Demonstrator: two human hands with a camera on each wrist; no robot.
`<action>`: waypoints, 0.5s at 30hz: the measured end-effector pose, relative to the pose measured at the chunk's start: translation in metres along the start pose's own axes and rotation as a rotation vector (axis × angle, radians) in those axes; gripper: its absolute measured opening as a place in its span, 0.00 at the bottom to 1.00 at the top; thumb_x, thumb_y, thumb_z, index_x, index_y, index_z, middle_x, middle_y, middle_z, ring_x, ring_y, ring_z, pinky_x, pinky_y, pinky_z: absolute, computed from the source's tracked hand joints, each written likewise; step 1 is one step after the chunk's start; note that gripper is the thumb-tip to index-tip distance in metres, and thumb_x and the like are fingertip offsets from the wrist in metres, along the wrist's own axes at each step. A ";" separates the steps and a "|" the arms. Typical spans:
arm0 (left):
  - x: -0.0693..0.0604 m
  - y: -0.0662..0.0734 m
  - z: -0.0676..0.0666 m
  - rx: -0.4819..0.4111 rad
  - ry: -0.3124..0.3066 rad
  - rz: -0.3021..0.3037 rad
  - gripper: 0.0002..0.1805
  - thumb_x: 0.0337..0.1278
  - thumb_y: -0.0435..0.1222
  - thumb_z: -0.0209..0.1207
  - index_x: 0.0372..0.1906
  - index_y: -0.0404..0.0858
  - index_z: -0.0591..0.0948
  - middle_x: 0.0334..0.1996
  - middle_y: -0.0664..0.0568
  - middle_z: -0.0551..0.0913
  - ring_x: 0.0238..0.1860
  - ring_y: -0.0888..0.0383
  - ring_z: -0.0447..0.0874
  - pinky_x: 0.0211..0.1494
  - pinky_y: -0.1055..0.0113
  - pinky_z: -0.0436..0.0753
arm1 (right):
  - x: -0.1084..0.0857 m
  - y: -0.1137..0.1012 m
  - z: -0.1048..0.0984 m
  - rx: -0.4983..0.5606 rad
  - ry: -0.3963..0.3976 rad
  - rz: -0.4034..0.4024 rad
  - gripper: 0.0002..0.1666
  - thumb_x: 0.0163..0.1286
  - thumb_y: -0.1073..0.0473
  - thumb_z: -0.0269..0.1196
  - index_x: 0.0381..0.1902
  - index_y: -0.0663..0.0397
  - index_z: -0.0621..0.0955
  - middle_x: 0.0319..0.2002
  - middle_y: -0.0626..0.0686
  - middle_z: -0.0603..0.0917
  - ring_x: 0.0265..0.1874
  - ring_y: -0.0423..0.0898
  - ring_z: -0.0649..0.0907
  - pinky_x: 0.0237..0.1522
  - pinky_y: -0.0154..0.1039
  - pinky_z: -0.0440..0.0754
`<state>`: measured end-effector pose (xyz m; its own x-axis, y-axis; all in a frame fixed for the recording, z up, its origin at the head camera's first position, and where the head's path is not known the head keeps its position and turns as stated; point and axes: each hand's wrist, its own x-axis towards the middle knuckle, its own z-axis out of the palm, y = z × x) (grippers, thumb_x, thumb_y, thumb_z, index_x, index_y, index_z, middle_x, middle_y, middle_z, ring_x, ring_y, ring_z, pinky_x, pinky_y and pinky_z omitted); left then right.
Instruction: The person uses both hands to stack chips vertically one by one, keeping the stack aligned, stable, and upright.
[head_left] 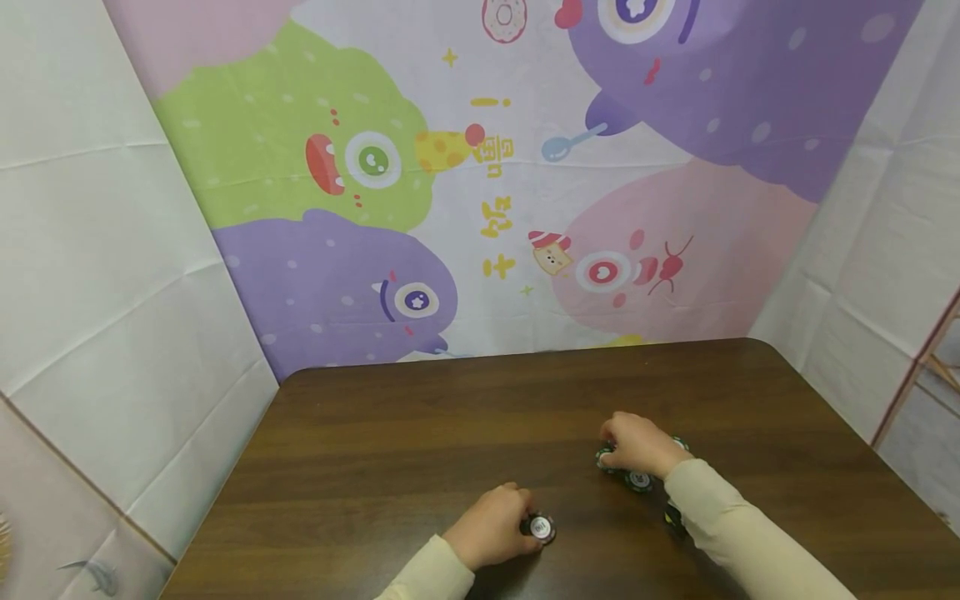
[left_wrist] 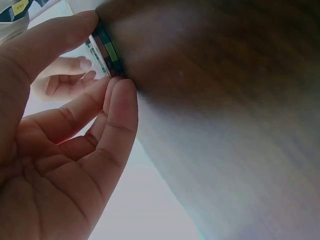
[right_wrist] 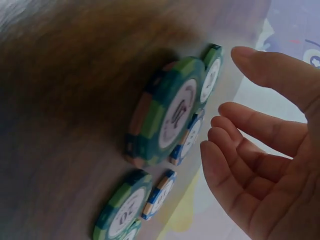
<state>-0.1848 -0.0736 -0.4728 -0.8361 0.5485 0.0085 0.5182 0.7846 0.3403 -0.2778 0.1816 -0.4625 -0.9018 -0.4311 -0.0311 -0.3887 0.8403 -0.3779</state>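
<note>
In the head view my left hand [head_left: 493, 525] is at the front middle of the table around a small stack of poker chips [head_left: 542, 527]. The left wrist view shows thumb and fingers pinching the green-edged chips [left_wrist: 110, 54] by their rims. My right hand [head_left: 641, 443] is farther back and to the right, over a cluster of chips [head_left: 640, 481]. Seen from the right wrist, its fingers curve loosely, thumb apart from them, with nothing between. Beside them lie green chips [right_wrist: 177, 115], some stacked, and blue-and-tan chips [right_wrist: 161, 194].
The brown wooden table [head_left: 420, 433] has rounded back corners. Behind it hangs a cloth printed with cartoon monsters [head_left: 360, 167], and pale sheets [head_left: 112, 208] flank both sides. A dark object with a yellow mark [head_left: 672, 517] is under the right sleeve.
</note>
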 end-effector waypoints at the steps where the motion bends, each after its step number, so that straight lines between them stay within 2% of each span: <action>1: 0.000 0.000 0.000 0.001 0.000 0.000 0.13 0.43 0.41 0.74 0.33 0.42 0.83 0.27 0.60 0.79 0.28 0.70 0.69 0.31 0.76 0.72 | 0.000 0.001 0.001 -0.001 -0.003 -0.003 0.12 0.53 0.58 0.73 0.31 0.59 0.83 0.30 0.51 0.80 0.29 0.46 0.77 0.32 0.43 0.76; 4: 0.000 0.000 0.000 -0.001 -0.001 -0.003 0.13 0.43 0.41 0.74 0.33 0.42 0.83 0.27 0.59 0.79 0.29 0.70 0.69 0.31 0.76 0.72 | 0.000 0.002 0.003 0.005 -0.011 -0.013 0.10 0.52 0.60 0.72 0.22 0.54 0.80 0.23 0.48 0.73 0.23 0.44 0.69 0.27 0.39 0.67; 6: 0.000 0.000 0.000 -0.006 -0.004 -0.007 0.14 0.42 0.41 0.74 0.34 0.41 0.84 0.28 0.59 0.80 0.29 0.70 0.70 0.31 0.76 0.73 | 0.000 0.002 0.004 0.009 -0.016 -0.006 0.11 0.51 0.61 0.72 0.20 0.53 0.79 0.21 0.46 0.72 0.23 0.43 0.68 0.26 0.37 0.65; 15: -0.001 0.001 -0.001 -0.020 -0.016 -0.019 0.14 0.43 0.41 0.74 0.35 0.41 0.84 0.29 0.58 0.79 0.29 0.70 0.70 0.31 0.76 0.73 | -0.002 -0.001 0.004 0.007 -0.034 0.000 0.10 0.51 0.62 0.72 0.19 0.53 0.79 0.22 0.48 0.73 0.22 0.44 0.69 0.26 0.38 0.67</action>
<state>-0.1839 -0.0736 -0.4720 -0.8424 0.5387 -0.0133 0.4987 0.7888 0.3594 -0.2745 0.1804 -0.4655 -0.8947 -0.4423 -0.0624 -0.3874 0.8380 -0.3842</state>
